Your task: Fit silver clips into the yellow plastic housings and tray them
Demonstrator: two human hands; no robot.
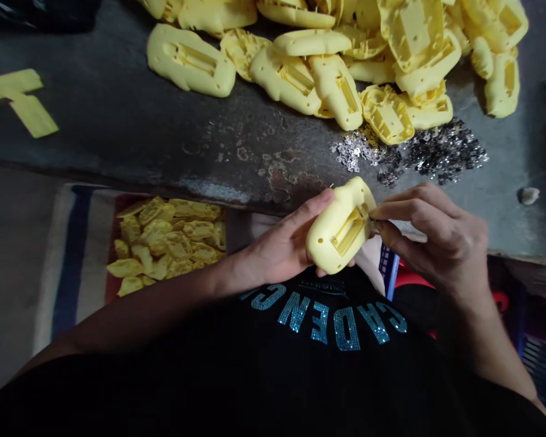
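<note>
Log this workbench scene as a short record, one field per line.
Left hand: holds a yellow oval plastic shell, recess showing
Right hand: fingertips pinched at the shell's recess; any piece between them unclear
Dark worktop: heaped yellow plastic shells beside small silvery metal pieces
Worktop's left: two flat yellow pieces
Below, left: many yellow plastic parts

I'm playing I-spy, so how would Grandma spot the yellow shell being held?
Find the dark table, then the silver metal bits on it. Just nearer the body, the left hand holds the yellow shell, its slot showing, with the right hand pinching at its edge. It's the only one in hands; the others lie in piles.
</note>
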